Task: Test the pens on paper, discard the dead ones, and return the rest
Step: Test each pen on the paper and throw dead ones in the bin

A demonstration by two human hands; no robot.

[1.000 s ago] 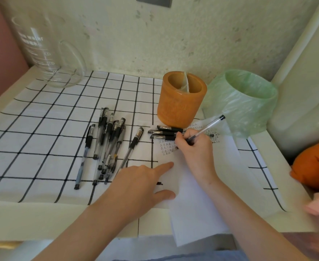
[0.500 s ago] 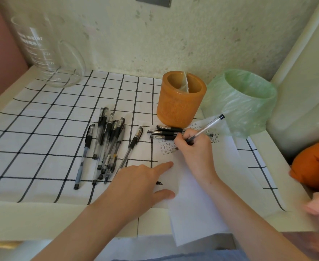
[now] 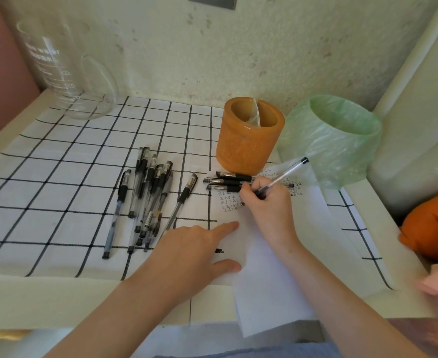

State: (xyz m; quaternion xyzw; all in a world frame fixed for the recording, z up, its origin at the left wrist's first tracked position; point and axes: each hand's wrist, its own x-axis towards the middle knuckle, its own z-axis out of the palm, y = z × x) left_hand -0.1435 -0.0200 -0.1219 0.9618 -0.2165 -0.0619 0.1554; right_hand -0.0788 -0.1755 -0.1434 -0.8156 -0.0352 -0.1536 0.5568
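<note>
Right grip (image 3: 267,205) around slim clear pen (image 3: 284,174)

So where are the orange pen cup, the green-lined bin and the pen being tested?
orange pen cup (image 3: 246,148), head view, front wall.
green-lined bin (image 3: 339,156), head view, bagged side.
pen being tested (image 3: 285,174), head view, clear barrel.

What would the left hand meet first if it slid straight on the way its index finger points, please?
Most likely the right hand, which grips a pen just beyond the index fingertip of the left hand on the paper; depth is unclear from one view.
</note>
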